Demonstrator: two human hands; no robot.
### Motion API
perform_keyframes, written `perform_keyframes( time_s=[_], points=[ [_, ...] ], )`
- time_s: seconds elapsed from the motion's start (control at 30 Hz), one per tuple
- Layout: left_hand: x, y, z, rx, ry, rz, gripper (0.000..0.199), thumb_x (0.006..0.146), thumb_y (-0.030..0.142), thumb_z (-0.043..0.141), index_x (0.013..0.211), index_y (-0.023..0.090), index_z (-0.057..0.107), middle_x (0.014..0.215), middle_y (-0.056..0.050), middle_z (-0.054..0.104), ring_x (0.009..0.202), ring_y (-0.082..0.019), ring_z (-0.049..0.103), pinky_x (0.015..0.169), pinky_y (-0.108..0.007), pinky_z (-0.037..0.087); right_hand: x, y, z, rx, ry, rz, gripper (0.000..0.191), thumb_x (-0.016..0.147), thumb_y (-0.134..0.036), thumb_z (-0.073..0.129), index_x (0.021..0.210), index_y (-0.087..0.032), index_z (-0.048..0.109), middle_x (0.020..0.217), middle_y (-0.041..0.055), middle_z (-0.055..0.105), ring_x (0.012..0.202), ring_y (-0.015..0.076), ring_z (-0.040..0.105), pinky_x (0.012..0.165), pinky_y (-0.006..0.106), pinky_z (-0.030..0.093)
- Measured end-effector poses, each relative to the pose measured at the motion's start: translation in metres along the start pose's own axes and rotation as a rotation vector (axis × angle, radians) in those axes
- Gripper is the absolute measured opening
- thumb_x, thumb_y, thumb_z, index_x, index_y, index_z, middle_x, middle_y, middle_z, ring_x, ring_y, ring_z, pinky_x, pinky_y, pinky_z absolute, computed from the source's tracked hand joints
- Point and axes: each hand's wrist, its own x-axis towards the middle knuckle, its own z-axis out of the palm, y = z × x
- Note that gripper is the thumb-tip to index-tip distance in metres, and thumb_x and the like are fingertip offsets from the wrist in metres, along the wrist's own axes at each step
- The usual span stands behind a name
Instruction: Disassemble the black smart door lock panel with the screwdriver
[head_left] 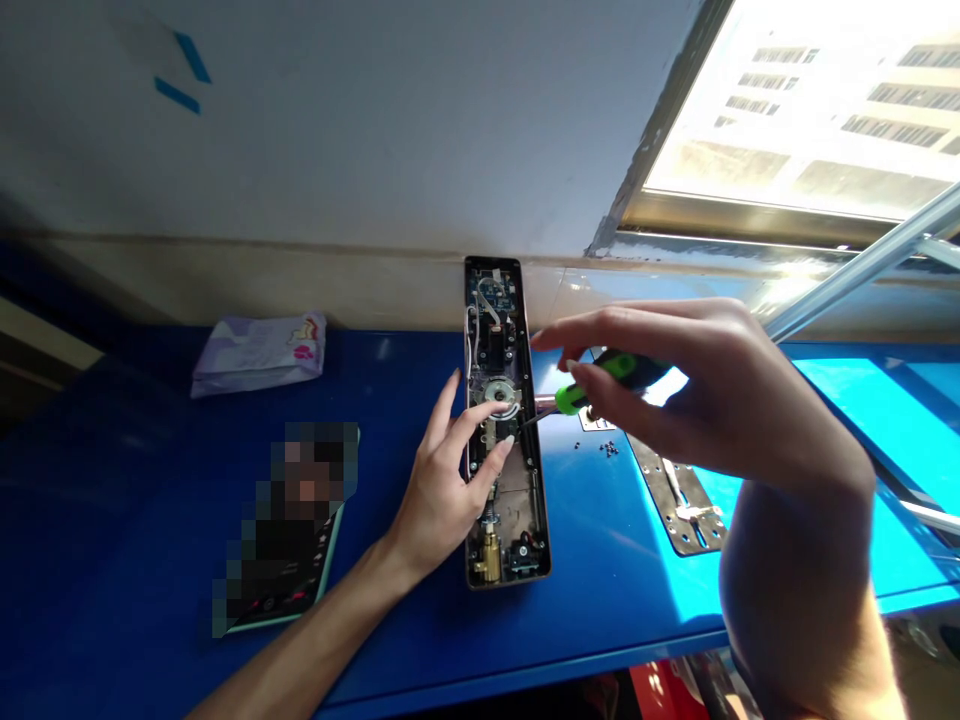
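A long door lock housing (517,490) lies open-faced on the blue table, its circuit board, wires, round disc and brass-coloured part exposed. My left hand (450,470) rests over its middle, fingers apart. The index fingertip touches the round disc (498,394) and the thumb lies just below it. In my right hand (675,370) is a green-and-black screwdriver (574,399), pinched between thumb and fingers. Its shaft slants down left, with the tip beside my left thumb inside the housing; whether it touches a screw, I cannot tell.
Small dark screws (608,449) lie right of the housing, near a perforated metal plate (686,510). A phone (300,570), partly pixelated, and a tissue pack (259,352) are at left. A wall stands behind; a metal bar (855,262) crosses at right by the window.
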Motion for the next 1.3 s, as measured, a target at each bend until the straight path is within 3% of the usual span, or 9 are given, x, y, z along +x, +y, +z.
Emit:
perform_keyframes(
  time_s=[0.13, 0.3, 0.4, 0.5, 0.7, 0.9, 1.07, 1.13, 1.3],
  points=[
    [0.0, -0.0001, 0.0, 0.008, 0.0, 0.003, 0.032, 0.102, 0.036, 0.062, 0.132, 0.028, 0.067, 0.173, -0.01, 0.034, 0.159, -0.03, 0.036, 0.128, -0.051, 0.037, 0.0011, -0.0017, -0.0002, 0.008, -0.005, -0.017, 0.034, 0.09, -0.018, 0.066, 0.124, -0.016, 0.069, 0.106, 0.0075, 0.077, 0.085, 0.0176, 0.071, 0.072, 0.032, 0.056],
    [-0.0005, 0.0006, -0.0011, 0.023, -0.006, 0.001, 0.032, 0.102, 0.036, 0.062, 0.132, 0.028, 0.067, 0.172, -0.01, 0.035, 0.16, -0.031, 0.035, 0.128, -0.052, 0.037, 0.0022, 0.0018, 0.0028, -0.052, 0.025, 0.044, 0.017, 0.099, -0.035, 0.07, 0.096, -0.019, 0.075, 0.075, -0.0009, 0.074, 0.063, 0.011, 0.065, 0.06, 0.028, 0.049],
    [0.0, 0.0014, -0.0017, 0.006, -0.012, 0.0, 0.032, 0.102, 0.036, 0.062, 0.132, 0.028, 0.068, 0.173, -0.009, 0.035, 0.159, -0.03, 0.036, 0.128, -0.052, 0.037, 0.0012, 0.0023, 0.0028, -0.021, 0.014, -0.001, 0.015, 0.1, -0.025, 0.066, 0.109, -0.017, 0.075, 0.085, 0.0005, 0.077, 0.068, 0.0102, 0.067, 0.061, 0.026, 0.049],
    [0.0002, 0.001, -0.0014, 0.001, -0.011, 0.003, 0.032, 0.102, 0.036, 0.063, 0.132, 0.028, 0.068, 0.172, -0.01, 0.035, 0.159, -0.029, 0.037, 0.129, -0.052, 0.036, 0.0005, 0.0008, 0.0025, 0.001, -0.003, -0.012, 0.033, 0.094, -0.017, 0.064, 0.126, -0.014, 0.07, 0.098, 0.004, 0.078, 0.074, 0.0125, 0.069, 0.065, 0.027, 0.053],
    [-0.0002, -0.0005, -0.0016, 0.014, -0.007, 0.017, 0.032, 0.102, 0.036, 0.062, 0.132, 0.027, 0.068, 0.172, -0.01, 0.035, 0.159, -0.03, 0.036, 0.129, -0.052, 0.036, 0.0008, 0.0015, 0.0023, -0.067, 0.028, 0.023, 0.02, 0.099, -0.036, 0.071, 0.107, -0.019, 0.075, 0.079, 0.0005, 0.075, 0.066, 0.0127, 0.067, 0.061, 0.029, 0.051],
    [0.0008, 0.0002, -0.0022, 0.023, -0.013, 0.018, 0.032, 0.102, 0.035, 0.062, 0.133, 0.027, 0.067, 0.172, -0.011, 0.035, 0.159, -0.03, 0.037, 0.129, -0.053, 0.036, 0.0014, -0.0004, 0.0031, -0.003, 0.018, -0.028, 0.039, 0.09, -0.016, 0.063, 0.129, -0.02, 0.067, 0.107, 0.005, 0.078, 0.081, 0.0156, 0.072, 0.067, 0.03, 0.057],
    [0.0008, -0.001, -0.0017, 0.043, -0.005, 0.03, 0.032, 0.102, 0.034, 0.062, 0.133, 0.026, 0.067, 0.171, -0.012, 0.035, 0.159, -0.031, 0.037, 0.129, -0.052, 0.036, 0.0006, 0.0014, 0.0037, -0.039, 0.03, 0.017, 0.022, 0.098, -0.036, 0.072, 0.11, -0.018, 0.074, 0.081, 0.0006, 0.075, 0.063, 0.0115, 0.065, 0.059, 0.028, 0.051],
    [0.0008, -0.0007, -0.0018, 0.041, -0.009, 0.025, 0.032, 0.102, 0.034, 0.062, 0.132, 0.026, 0.068, 0.171, -0.012, 0.034, 0.159, -0.031, 0.036, 0.129, -0.052, 0.035, -0.0003, 0.0015, 0.0027, -0.043, 0.025, 0.018, 0.017, 0.099, -0.029, 0.069, 0.111, -0.018, 0.074, 0.082, 0.0007, 0.076, 0.066, 0.0119, 0.067, 0.062, 0.027, 0.052],
    [0.001, 0.0004, -0.0023, 0.042, -0.008, 0.012, 0.033, 0.101, 0.034, 0.062, 0.132, 0.026, 0.068, 0.171, -0.012, 0.034, 0.158, -0.033, 0.037, 0.129, -0.054, 0.035, -0.0013, -0.0012, 0.0021, 0.007, 0.0, -0.012, 0.038, 0.09, -0.016, 0.067, 0.128, -0.018, 0.068, 0.103, 0.004, 0.078, 0.078, 0.0142, 0.073, 0.068, 0.028, 0.056]
  ],
)
